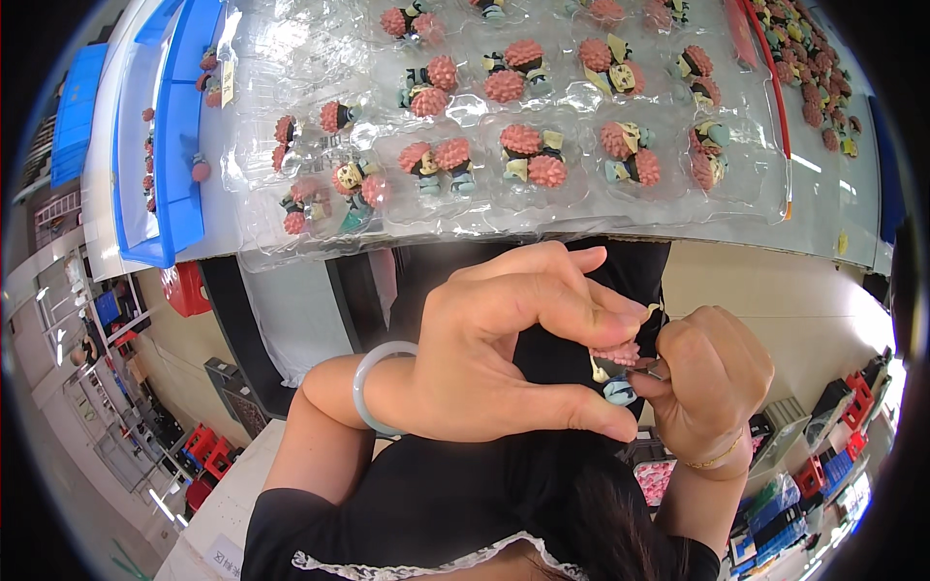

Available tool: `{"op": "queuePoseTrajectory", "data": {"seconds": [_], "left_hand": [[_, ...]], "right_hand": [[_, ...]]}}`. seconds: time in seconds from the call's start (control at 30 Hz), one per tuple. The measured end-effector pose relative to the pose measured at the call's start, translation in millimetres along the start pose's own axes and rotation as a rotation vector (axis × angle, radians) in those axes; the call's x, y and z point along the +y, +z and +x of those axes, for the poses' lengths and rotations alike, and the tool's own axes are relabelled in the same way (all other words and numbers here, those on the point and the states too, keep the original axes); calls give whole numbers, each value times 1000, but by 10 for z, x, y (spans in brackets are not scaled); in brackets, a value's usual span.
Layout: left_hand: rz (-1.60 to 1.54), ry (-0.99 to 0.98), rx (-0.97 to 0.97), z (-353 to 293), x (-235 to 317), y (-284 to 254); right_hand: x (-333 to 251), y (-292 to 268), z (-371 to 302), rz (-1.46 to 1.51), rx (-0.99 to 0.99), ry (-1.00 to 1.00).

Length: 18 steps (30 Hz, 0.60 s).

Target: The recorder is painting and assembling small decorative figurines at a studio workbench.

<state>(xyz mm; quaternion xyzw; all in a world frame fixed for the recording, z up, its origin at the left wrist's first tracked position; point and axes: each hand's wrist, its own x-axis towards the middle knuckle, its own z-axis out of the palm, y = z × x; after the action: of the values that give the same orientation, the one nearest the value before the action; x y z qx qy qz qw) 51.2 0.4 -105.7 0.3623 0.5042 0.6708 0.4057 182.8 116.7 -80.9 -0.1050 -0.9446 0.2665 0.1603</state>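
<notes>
Between the fingertips and thumb of my left hand (504, 334) is a small figurine (618, 355) with bumpy pink hair and a pale blue body. A cream-coloured bit shows at its edge. My right hand (715, 378) is curled closed right beside it, its thumb and fingers pinching a thin grey metal tool (657, 368) against the figurine. Most of that tool is hidden in the fist, so its kind does not show. Both hands are held up before my chest, at the near side of the table edge.
Clear plastic blister trays (378, 208) with several similar figurines (535, 155) cover the table. A blue bin (179, 194) stands at the left. More figurines lie heaped (809, 68) at the far right, past a red strip (775, 87). Red stools (208, 447) stand on the floor behind.
</notes>
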Motion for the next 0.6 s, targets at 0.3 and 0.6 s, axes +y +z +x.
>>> {"op": "queuePoseTrajectory", "data": {"seconds": [0.3, 0.6], "left_hand": [[7, -2, -5, 12, 9, -8], [-20, -42, -39, 8, 9, -15]], "right_hand": [[4, -1, 7, 3, 6, 3], [18, -8, 16, 8, -5, 15]]}}
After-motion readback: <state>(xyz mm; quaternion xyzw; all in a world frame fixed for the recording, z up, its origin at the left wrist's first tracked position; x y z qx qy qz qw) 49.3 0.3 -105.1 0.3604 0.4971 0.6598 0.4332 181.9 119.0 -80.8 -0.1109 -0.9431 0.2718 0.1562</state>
